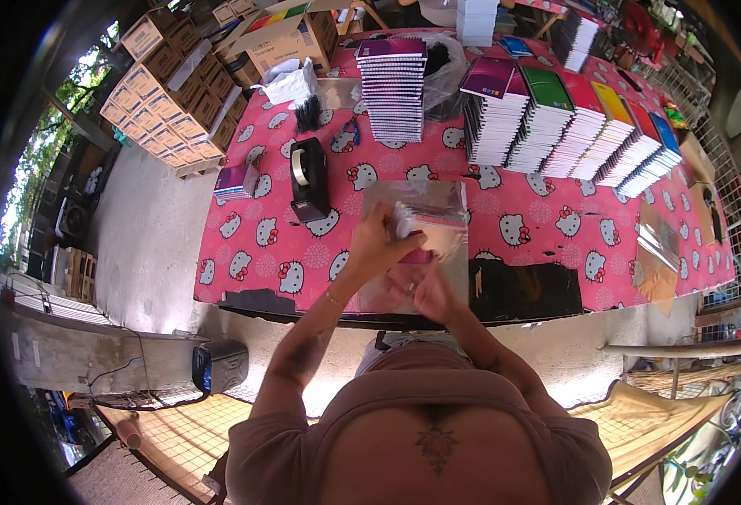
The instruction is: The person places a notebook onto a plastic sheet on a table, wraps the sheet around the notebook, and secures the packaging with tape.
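Observation:
At the near edge of the table, my left hand [379, 246] is closed round the left side of a small bundle of notebooks [442, 225] that looks wrapped in clear shiny plastic. A dark pink or purple patch shows under the left thumb. Just below the bundle is my right hand [434, 295], its fingers bent toward the bundle's near end and smeared by motion. I cannot tell whether they grip the plastic. Beneath both hands lies a greyish flat sheet [375, 290]. A black tape dispenser [310, 181] stands to the left of my hands.
A tall stack of purple spiral notebooks [391, 88] rises beyond my hands. Several stacks, including green notebooks [547, 88], line the far right. Small purple notebooks [236, 181] lie left of the dispenser. Cardboard boxes [164, 101] are piled beyond the left edge of the pink tablecloth [303, 252].

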A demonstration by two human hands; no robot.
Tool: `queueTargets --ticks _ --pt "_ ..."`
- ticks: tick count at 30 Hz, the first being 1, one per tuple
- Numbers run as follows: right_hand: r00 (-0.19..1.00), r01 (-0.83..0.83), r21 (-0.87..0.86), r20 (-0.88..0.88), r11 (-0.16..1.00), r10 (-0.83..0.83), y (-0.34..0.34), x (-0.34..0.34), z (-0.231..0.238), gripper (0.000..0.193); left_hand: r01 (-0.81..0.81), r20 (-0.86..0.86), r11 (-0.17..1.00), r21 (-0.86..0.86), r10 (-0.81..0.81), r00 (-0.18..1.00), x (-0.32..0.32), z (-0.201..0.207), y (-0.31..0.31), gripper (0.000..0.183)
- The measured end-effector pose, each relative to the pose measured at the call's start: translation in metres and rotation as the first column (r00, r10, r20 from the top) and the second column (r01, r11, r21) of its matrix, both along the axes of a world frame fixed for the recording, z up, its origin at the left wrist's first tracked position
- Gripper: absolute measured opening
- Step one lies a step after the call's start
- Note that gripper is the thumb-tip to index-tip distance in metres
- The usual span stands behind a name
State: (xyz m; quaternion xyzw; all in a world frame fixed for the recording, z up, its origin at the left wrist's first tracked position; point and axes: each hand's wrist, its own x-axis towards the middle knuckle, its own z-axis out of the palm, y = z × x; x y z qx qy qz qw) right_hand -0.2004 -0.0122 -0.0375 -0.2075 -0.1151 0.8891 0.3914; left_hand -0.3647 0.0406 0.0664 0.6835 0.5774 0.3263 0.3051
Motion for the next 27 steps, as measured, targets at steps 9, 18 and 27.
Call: queueTargets --ticks 9,18,27 --pt "0.624 -0.473 0.66 0.719 0.584 -0.307 0.07 0.055 0.023 0.073 -0.107 0.612 0.993 0.04 0.06 0.788 -0.011 -0.039 -0.038 0.048" --pt "0.598 -0.277 0.716 0.65 0.64 -0.468 0.094 0.052 0.107 0.036 -0.44 0.38 0.851 0.286 0.321 0.867 -0.087 -0.04 0.011 0.024" --pt "0.151 -0.729 0.679 0.282 0.086 -0.948 0.054 -0.003 0.163 0.023 -0.422 0.407 0.789 -0.447 0.599 0.689 -0.244 -0.082 0.054 0.025"
